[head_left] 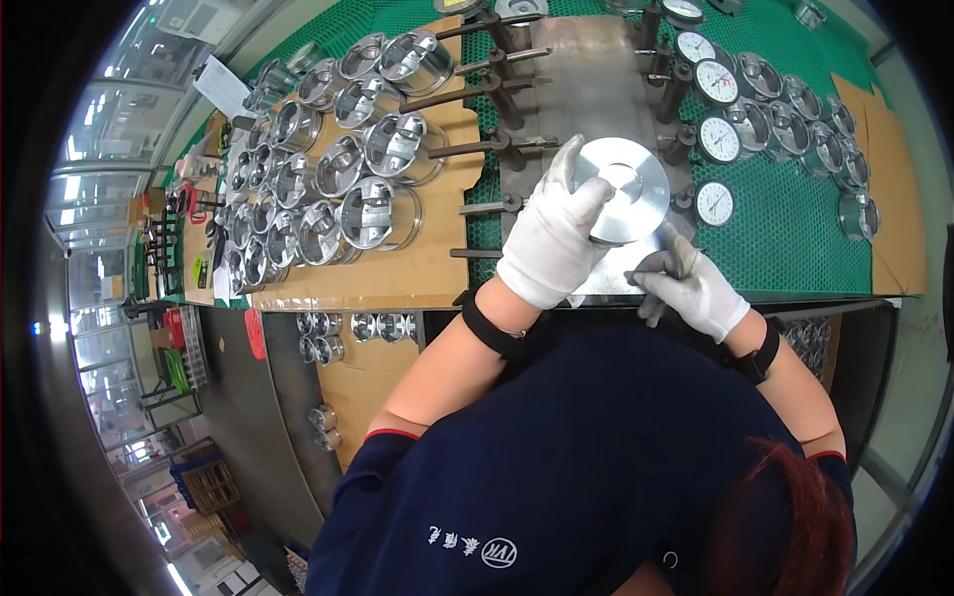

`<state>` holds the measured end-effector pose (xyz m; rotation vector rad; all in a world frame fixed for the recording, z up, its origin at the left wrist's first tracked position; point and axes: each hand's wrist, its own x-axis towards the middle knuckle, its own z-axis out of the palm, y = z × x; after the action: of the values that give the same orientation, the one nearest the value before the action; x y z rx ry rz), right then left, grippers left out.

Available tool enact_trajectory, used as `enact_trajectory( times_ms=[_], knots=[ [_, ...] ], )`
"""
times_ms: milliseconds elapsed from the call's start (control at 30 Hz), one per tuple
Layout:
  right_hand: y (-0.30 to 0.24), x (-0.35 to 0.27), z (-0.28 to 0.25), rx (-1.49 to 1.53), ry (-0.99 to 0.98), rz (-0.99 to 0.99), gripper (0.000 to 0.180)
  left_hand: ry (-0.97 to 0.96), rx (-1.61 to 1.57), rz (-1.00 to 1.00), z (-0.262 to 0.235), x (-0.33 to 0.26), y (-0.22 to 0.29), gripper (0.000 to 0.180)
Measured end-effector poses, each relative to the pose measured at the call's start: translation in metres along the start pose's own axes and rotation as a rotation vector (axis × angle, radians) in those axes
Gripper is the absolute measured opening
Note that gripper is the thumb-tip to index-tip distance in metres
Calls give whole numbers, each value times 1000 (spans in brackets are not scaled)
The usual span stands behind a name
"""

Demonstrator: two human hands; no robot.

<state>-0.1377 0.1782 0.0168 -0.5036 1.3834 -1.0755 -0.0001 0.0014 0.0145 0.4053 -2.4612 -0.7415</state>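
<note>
One silver piston (644, 199), pinched in the gloved left hand (555, 236) over the metal plate (578, 79), appeared mid-handling, not yet set down, the gloved right hand (693, 290) curled nearby, its hold indiscernible, and flanking pistons (381, 214) of undeterminable completion.

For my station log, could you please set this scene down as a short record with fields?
Left hand: white-gloved, gripping the left side of a round silver metal part
Right hand: gloved, fingers bent, below and right of that part; whether it holds anything is unclear
Part's pose: flat round face toward the camera
Behind the part: metal plate
Right of the plate: white-faced dial gauges
Left side: rows of hollow metal parts on cardboard
Far right: more hollow parts on a green mat
</note>
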Motion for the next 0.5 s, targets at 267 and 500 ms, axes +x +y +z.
enact_trajectory(
  times_ms=[267, 500],
  knots=[
    [-2, 1, 1, 7, 12, 15, 95, 22, 8, 20, 4, 0, -2, 59],
    [-2, 3, 2, 19, 17, 26, 97, 14, -12, -5, 3, 0, 1, 54]
  ],
)
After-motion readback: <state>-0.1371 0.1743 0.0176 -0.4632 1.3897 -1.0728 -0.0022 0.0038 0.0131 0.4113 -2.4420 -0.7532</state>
